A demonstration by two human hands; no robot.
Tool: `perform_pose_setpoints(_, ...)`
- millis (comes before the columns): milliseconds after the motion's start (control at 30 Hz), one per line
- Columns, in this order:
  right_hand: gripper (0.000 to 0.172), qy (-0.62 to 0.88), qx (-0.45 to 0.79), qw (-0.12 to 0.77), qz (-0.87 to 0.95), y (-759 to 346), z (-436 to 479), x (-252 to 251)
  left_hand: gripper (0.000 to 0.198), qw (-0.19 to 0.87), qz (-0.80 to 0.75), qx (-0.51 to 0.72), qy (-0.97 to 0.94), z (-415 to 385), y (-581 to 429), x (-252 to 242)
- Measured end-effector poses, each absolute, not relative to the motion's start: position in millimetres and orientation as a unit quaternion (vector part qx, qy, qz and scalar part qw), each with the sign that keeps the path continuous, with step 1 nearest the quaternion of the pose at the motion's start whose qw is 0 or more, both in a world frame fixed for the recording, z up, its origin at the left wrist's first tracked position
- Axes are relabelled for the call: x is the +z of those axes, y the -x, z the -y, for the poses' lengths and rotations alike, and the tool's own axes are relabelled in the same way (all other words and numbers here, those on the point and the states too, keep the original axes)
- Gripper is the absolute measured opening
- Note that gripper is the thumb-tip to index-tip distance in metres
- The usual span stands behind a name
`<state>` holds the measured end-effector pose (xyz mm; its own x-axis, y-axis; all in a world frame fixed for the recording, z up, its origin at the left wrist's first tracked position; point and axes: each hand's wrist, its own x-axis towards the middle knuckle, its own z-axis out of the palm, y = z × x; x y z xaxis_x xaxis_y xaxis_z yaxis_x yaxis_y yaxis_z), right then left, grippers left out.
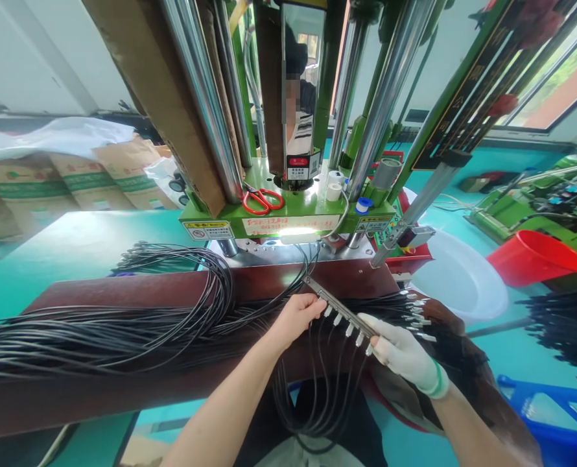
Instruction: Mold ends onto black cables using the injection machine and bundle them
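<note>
My bare left hand (295,316) pinches the upper end of a narrow metal bar (340,310) that carries several white-tipped black cables hanging down in loops. My right hand (401,353), in a white glove, grips the lower end of the same bar. The bar is held tilted just in front of the green press machine (288,217). A large bundle of black cables (104,324) lies across the dark red bench (74,389) to my left. More cables with white connectors (417,314) lie right of the bar.
Red scissors (263,200) and small rolls of tape sit on the machine's green ledge. A white basin (463,279) and a red bucket (536,256) stand at the right. Cardboard boxes (74,181) line the left. A blue crate (546,408) is at lower right.
</note>
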<state>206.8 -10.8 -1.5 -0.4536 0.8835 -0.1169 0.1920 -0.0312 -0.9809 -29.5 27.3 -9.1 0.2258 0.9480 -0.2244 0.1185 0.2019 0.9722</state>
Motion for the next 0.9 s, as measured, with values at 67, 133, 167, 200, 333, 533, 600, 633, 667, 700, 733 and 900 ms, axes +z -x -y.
perform_pose_setpoints(67,0.065,0.453,0.598,0.325,0.576,-205,12,2,0.039,0.558,-0.523,0.345,-0.545,-28,28,-5)
perform_pose_setpoints(133,0.07,0.5,0.605,0.331,0.523,-205,13,8,0.037,0.518,-0.529,0.335,-0.582,-26,29,1)
perform_pose_setpoints(167,0.071,0.523,0.606,0.326,0.503,-206,13,11,0.034,0.498,-0.529,0.33,-0.602,-22,30,5)
perform_pose_setpoints(200,0.072,0.543,0.606,0.314,0.49,-209,12,14,0.032,0.481,-0.528,0.326,-0.619,-18,33,9)
perform_pose_setpoints(333,0.065,0.563,0.602,0.263,0.502,-222,0,19,0.032,0.459,-0.508,0.325,-0.652,4,48,22)
perform_pose_setpoints(533,0.032,0.504,0.519,0.124,0.679,-219,-50,37,0.02,0.455,-0.5,0.366,-0.639,20,68,30)
perform_pose_setpoints(600,0.024,0.491,0.424,0.065,0.758,-209,-75,45,0.02,0.443,-0.509,0.379,-0.634,19,75,33)
perform_pose_setpoints(633,0.023,0.477,0.372,0.041,0.795,-203,-88,48,0.02,0.435,-0.513,0.386,-0.631,18,79,35)
perform_pose_setpoints(667,0.024,0.457,0.328,0.024,0.826,-196,-100,49,0.021,0.427,-0.519,0.392,-0.628,17,82,36)
perform_pose_setpoints(700,0.024,0.436,0.294,0.012,0.85,-190,-113,48,0.021,0.418,-0.525,0.4,-0.625,16,86,37)
perform_pose_setpoints(733,0.023,0.419,0.271,0.008,0.867,-184,-125,46,0.022,0.409,-0.53,0.407,-0.621,14,90,38)
perform_pose_setpoints(900,0.018,0.398,0.225,0.043,0.889,-161,-164,23,0.022,0.378,-0.554,0.414,-0.616,2,107,34)
